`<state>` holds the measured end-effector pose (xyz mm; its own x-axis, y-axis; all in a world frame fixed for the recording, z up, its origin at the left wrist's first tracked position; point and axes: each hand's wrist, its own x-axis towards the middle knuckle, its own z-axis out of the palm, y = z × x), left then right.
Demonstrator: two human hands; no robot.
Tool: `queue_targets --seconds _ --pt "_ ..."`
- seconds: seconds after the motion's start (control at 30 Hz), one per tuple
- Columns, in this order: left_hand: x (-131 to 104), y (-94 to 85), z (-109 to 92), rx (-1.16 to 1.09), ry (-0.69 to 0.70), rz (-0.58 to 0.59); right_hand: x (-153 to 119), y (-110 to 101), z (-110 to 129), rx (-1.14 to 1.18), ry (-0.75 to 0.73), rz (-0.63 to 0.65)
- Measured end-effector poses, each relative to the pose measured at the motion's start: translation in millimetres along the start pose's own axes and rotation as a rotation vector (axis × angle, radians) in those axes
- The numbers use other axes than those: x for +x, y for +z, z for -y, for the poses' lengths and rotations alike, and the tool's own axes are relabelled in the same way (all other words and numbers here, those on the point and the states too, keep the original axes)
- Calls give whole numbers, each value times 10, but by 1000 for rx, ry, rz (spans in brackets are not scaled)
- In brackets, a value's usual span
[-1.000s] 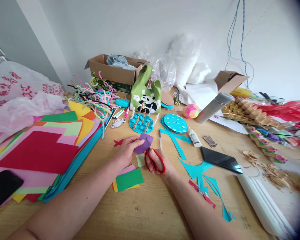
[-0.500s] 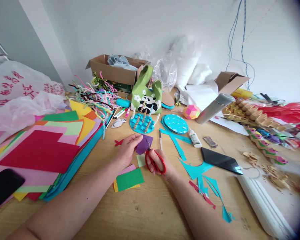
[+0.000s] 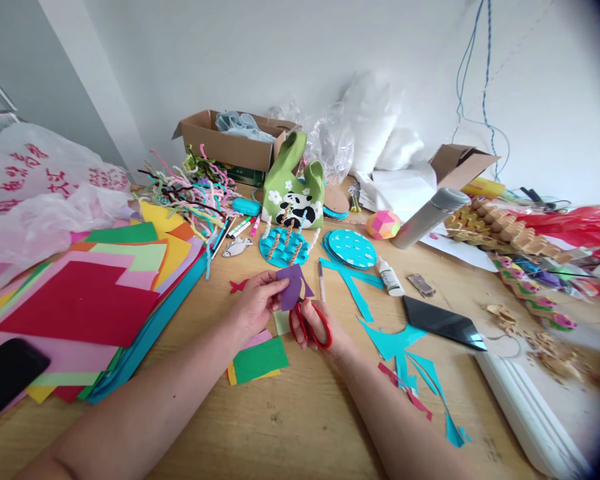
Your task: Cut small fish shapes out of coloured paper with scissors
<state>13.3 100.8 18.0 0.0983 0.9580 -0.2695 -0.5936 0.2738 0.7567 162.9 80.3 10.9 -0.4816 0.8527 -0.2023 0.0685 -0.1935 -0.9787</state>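
Pinched in my left hand [image 3: 259, 300] is a small piece of purple paper [image 3: 291, 287], with a curved cut opening along its right side. My right hand [image 3: 311, 323] grips red-handled scissors [image 3: 325, 333], whose tips meet the paper's lower right edge; the blades are mostly hidden. Just left of my left hand lies a red fish-tail-shaped cutout [image 3: 237, 286], partly covered by the fingers. Below the hands, a green paper rectangle [image 3: 261, 360] rests on yellow and pink pieces. A pale green piece [image 3: 282, 321] lies under the scissors.
Coloured sheets [image 3: 75, 300] are stacked at left beside a black phone [image 3: 10, 373]. Blue scraps [image 3: 395, 340], a glue bottle [image 3: 390, 277] and a dark tablet-like slab [image 3: 443, 321] lie at right. A blue disc with twisted sticks [image 3: 284, 250] and a panda bag [image 3: 293, 193] stand ahead.
The purple paper has turned and shifted slightly right and up in my left hand. The cut has widened into a visible curved gap. My right hand with the scissors has barely moved.
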Motion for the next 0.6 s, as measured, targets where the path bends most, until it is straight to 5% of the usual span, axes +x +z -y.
queue_targets --seconds 0.6 --pt "-47 -4 -9 230 61 67 27 -46 -36 -34 -13 34"
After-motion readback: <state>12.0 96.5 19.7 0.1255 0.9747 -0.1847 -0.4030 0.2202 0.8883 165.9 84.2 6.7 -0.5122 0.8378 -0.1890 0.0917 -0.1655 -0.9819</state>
